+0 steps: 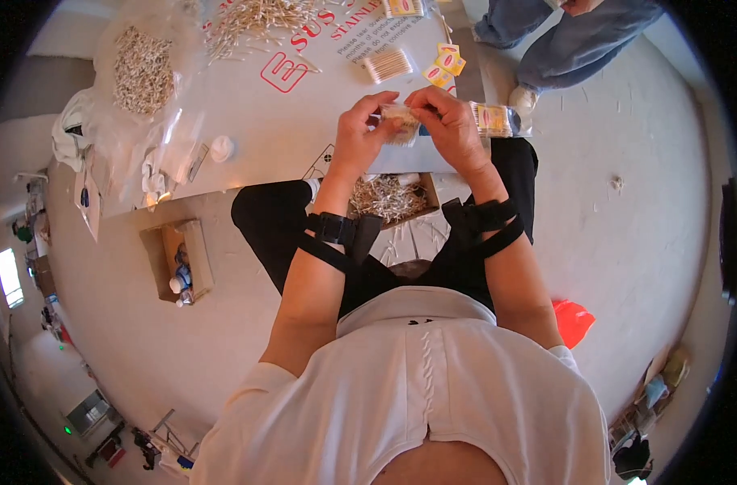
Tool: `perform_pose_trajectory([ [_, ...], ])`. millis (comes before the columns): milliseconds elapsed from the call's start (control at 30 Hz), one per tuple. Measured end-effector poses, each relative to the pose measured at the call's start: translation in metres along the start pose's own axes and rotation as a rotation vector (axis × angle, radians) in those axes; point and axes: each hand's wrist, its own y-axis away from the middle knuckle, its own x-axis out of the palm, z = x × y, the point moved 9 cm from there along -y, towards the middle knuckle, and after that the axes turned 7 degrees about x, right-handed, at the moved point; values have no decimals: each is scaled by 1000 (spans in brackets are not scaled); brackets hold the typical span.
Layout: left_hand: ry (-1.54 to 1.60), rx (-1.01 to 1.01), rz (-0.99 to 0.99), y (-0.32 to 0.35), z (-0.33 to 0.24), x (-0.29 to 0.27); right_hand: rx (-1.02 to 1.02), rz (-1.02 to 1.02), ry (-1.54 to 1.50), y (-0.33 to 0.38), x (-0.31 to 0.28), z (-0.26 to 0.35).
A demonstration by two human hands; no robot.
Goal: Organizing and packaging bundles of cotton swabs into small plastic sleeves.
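Note:
Over the table's near edge, a small clear plastic bag of cotton swabs [400,129] is held between my two hands. My left hand [360,132] grips its left side with thumb and fingers. My right hand [456,132] pinches the bag's upper right edge. Just beyond, a flat bundle of cotton swabs [388,65] lies on the table, with small yellow labels [445,66] to its right. A filled packet with a yellow label [491,120] rests right of my right hand. Below my hands, a cardboard box of loose swabs [391,198] sits between my legs.
A large clear bag of swabs [144,73] and a loose swab pile [259,20] are on the table [263,129], left. A white round cap-like object [222,148] is nearby. A floor box [154,250] holds bottles. Another person's jeans-clad legs [587,50] show at upper right.

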Motion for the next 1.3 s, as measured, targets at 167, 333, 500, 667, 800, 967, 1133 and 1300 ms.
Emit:
perform_pose_trajectory([
  [167, 64, 40, -44, 2, -14, -3, 63, 0, -210, 3, 0, -11],
  [333, 74, 34, -157, 13, -7, -11, 302, -47, -618, 18, 9, -29],
  [500, -68, 272, -210, 12, -22, -12, 133, -50, -351, 20, 5, -31],
  [667, 13, 24, -276, 27, 10, -11, 415, -81, -501, 35, 24, -56],
  [800, 388, -254, -354, 39, 38, -4, 494, -71, -604, 42, 32, -63],
  [967, 510, -317, -330, 45, 45, -7, 503, -18, -642, 38, 42, -61],
  [1133, 468, -287, -317, 50, 43, -7, 440, 19, -443, 30, 47, -53],
  [1300, 458, -195, -389, 51, 42, -10, 445, -56, -331, 31, 43, -53],
])
